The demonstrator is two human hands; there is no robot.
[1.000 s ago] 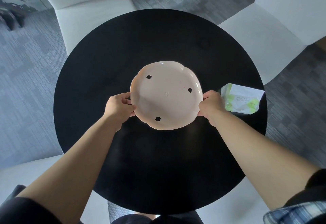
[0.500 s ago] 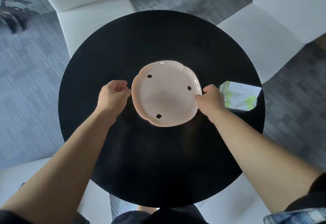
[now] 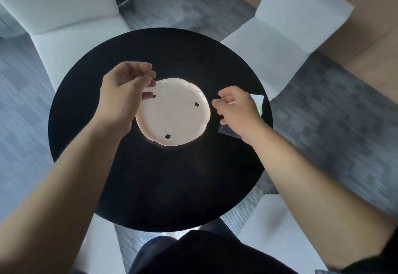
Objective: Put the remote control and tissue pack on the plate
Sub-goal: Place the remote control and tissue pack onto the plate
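A pale pink, lobed plate (image 3: 174, 118) with three small dark marks lies flat in the middle of the round black table (image 3: 172, 187). My left hand (image 3: 127, 92) hovers over the plate's left rim with its fingers loosely curled and nothing in them. To the right of the plate, my right hand (image 3: 239, 110) is spread over the white and green tissue pack (image 3: 258, 100) and hides most of it. I cannot tell whether the fingers touch the pack. No remote control is in view.
White upholstered chairs stand at the back left (image 3: 64, 15) and back right (image 3: 280, 36), and more white seats are close on either side of my legs. Brown cardboard boxes (image 3: 366, 36) sit at the far right on grey carpet.
Both hands have let go of the plate. My left hand rose above its left rim, and my right hand moved right over the tissue pack. The view tilted.
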